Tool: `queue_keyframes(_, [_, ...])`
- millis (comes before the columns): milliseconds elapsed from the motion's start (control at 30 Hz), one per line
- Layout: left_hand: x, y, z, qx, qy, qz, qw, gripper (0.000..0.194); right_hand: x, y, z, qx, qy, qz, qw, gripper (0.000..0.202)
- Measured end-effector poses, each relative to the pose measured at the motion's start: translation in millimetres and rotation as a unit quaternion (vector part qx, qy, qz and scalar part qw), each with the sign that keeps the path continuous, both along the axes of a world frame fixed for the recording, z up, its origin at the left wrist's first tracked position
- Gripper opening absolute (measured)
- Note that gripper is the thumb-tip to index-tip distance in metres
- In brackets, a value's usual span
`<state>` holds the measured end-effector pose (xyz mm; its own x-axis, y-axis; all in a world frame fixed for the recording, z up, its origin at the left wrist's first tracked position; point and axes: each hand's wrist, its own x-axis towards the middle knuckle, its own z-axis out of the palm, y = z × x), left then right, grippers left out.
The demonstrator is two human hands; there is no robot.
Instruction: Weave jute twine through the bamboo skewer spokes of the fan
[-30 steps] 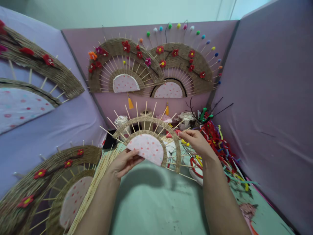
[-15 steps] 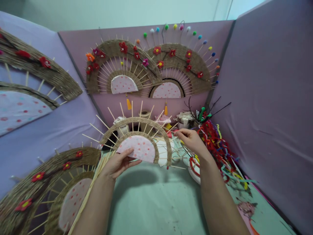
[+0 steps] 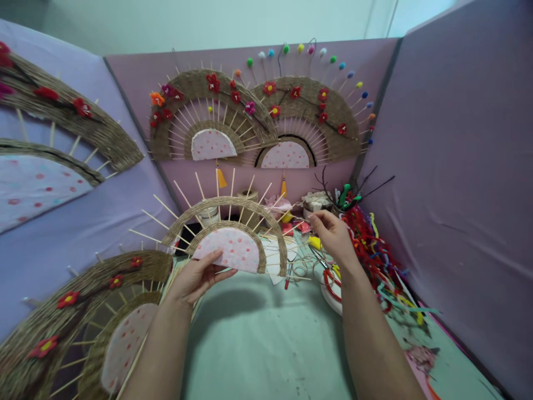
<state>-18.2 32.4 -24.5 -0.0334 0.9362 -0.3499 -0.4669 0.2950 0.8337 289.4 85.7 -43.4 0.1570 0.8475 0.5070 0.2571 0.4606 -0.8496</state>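
Observation:
My left hand holds a half-round woven fan by its lower edge, thumb on the white red-dotted centre and fingers behind. Thin wooden sticks radiate from that centre through two bands of brown twine, and their bare tips stick out past the outer band. Off the fan's right side, my right hand is closed in a pinch on a thin strand of twine, which runs toward the outer band. Below this hand lie loose loops of twine and red-handled scissors.
Finished fans with felt flowers hang on the back panel, and another fan stands at left. A twine spool is behind the held fan. Colourful pipe cleaners heap at right near dark twigs. Purple panels enclose the table.
The fan has shifted slightly left in my left hand. My right hand has moved a little right, away from the fan's edge, still pinching the twine.

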Motion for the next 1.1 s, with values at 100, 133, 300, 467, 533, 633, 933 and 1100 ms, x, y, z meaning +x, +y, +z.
queue_keyframes(100, [-0.8, -0.6, 1.3, 0.005, -0.005, 0.005, 1.000, 0.009, 1.1, -0.5, 0.6, -0.012, 0.014, 0.018, 1.000, 0.034])
queue_keyframes(133, [-0.9, -1.0, 2.0, 0.007, -0.006, 0.006, 1.000, 0.008, 1.3, -0.9, 0.8, -0.018, 0.021, 0.025, 0.999, 0.036])
queue_keyframes(300, [0.6, -2.9, 5.8, 0.015, -0.019, 0.013, 1.000, 0.010, -0.8, -3.6, -0.1, -0.064, 0.082, 0.083, 0.991, 0.047])
queue_keyframes(467, [-0.4, -3.2, 4.8, 0.023, -0.049, 0.009, 0.998, 0.010, -7.7, -5.8, -1.8, -0.133, 0.159, 0.198, 0.958, 0.058])
queue_keyframes(533, [-1.4, -3.3, 4.1, 0.014, -0.055, 0.014, 0.998, 0.011, -9.6, -6.5, -2.8, -0.148, 0.165, 0.224, 0.949, 0.062])
queue_keyframes(633, [-2.4, -3.3, 3.6, 0.011, -0.067, 0.015, 0.998, 0.011, -10.3, -8.0, -3.8, -0.150, 0.166, 0.250, 0.942, 0.068])
queue_keyframes(933, [-1.9, -3.4, 4.8, 0.028, -0.056, 0.016, 0.998, 0.010, 1.0, -9.0, -5.8, -0.152, 0.072, 0.315, 0.934, 0.079])
queue_keyframes(1100, [-1.1, -4.5, 6.6, 0.034, -0.047, 0.033, 0.998, 0.011, 3.0, -9.0, -5.5, -0.142, 0.030, 0.287, 0.947, 0.066])
